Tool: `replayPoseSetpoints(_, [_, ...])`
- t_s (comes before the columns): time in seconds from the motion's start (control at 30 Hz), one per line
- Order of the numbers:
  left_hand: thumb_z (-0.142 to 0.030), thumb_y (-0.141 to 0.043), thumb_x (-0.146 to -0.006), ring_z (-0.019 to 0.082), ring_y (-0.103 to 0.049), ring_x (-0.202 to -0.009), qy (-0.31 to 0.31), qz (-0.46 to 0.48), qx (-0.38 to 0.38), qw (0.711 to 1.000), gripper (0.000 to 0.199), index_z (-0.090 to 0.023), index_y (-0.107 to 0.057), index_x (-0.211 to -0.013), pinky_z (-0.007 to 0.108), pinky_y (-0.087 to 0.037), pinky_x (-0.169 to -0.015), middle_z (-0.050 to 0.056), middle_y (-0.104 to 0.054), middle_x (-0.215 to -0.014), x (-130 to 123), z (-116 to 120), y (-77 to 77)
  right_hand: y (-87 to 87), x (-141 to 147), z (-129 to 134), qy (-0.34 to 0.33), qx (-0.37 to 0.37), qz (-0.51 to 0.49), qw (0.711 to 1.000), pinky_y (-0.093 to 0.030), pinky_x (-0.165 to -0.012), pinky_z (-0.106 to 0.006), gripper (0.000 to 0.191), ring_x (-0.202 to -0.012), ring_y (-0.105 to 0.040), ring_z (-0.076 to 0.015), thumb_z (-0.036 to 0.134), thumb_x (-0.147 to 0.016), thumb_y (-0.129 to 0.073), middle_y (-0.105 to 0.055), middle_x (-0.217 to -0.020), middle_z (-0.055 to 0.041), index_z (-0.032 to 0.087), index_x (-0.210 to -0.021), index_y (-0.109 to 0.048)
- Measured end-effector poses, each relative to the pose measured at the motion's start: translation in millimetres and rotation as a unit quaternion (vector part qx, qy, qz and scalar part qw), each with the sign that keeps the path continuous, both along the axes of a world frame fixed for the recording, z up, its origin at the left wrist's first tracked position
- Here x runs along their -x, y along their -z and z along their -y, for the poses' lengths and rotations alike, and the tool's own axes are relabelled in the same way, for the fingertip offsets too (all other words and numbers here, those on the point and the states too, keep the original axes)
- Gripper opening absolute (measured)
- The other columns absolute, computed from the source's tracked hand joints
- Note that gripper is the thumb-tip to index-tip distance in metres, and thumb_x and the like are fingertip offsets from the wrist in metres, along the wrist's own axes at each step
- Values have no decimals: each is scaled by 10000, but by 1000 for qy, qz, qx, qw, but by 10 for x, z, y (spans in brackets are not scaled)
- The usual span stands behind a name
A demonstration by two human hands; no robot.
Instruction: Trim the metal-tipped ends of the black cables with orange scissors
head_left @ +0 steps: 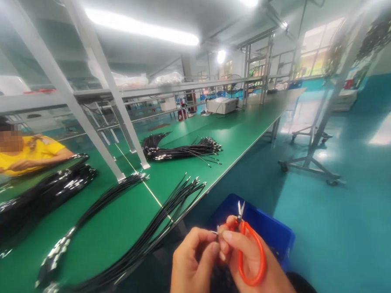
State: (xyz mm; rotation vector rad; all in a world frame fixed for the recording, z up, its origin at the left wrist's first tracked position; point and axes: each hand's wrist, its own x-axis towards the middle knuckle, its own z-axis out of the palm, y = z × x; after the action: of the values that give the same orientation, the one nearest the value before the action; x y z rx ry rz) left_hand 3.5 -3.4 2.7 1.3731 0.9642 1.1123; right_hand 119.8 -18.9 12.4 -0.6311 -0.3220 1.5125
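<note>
A glossy teal floor (334, 244) borders a smooth green table (120, 220). The left hand (195, 262) pinches a thin piece (215, 232), too blurred to identify, against the right hand's (245, 253) fingertips. The right hand grips scissors (263, 263): looped orange handle, pointed metal blades parted upward. Behind the hands sits a blue bin (287, 238). On the table, slender black cables (148, 236) curve in a bundle, silvery tips fanned.

Orange-handled scissors (247, 227) (2 blades (240, 212) apart) in the right grip (249, 255)
</note>
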Motion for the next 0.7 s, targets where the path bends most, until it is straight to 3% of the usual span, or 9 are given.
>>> replayPoseSetpoints(0.1, [-381, -657, -791, 134, -545, -617, -36, 5, 10, 999, 232, -162, -620, -723, 210, -441, -603, 3, -632, -660, -15, 8, 1, -38, 4, -23, 33, -10, 91, 995, -437, -570, -223, 200, -565, -506, -123, 274, -678, -784, -601, -612, 28, 200, -791, -636])
replayPoseSetpoints(0.2, [-440, -714, -721, 98, -460, -537, -50, 39, 42, 997, 311, -150, -613, -670, 190, -383, -528, -18, -581, -596, -42, 20, -17, -70, 17, -70, 67, -15, 147, 987, -443, -613, -220, 271, -651, -550, -134, 259, -645, -818, -645, -724, 19, 214, -828, -623])
replayPoseSetpoints(0.4, [-500, -756, -652, 62, -342, -440, -40, 87, 90, 991, 384, -153, -592, -635, 173, -263, -422, -57, -465, -492, -68, 13, 8, 4, 42, -66, 55, -29, 107, 992, -459, -651, -244, 237, -642, -530, -133, 276, -646, -802, -603, -686, 29, 209, -786, -623])
replayPoseSetpoints(0.5, [-497, -766, -642, 62, -349, -436, -47, 99, 103, 989, 389, -154, -582, -626, 170, -258, -417, -52, -476, -488, -56, 1, 30, 61, 25, -25, 51, -12, 113, 992, -445, -589, -242, 251, -601, -505, -136, 279, -622, -811, -572, -645, 32, 211, -763, -614])
replayPoseSetpoints(0.6, [-506, -777, -622, 62, -363, -434, -57, 101, 110, 987, 412, -153, -566, -615, 165, -265, -417, -49, -488, -481, -55, -2, 29, 74, -1, -4, 95, -7, 190, 977, -409, -509, -232, 215, -552, -482, -132, 294, -646, -792, -574, -652, 25, 215, -745, -618])
replayPoseSetpoints(0.7, [-519, -779, -612, 56, -361, -433, -68, 95, 101, 988, 431, -145, -566, -611, 159, -267, -422, -59, -470, -473, -69, 2, 12, 49, -15, -6, 151, -36, 256, 954, -443, -583, -257, 180, -640, -553, -165, 291, -659, -776, -632, -733, -5, 218, -756, -644])
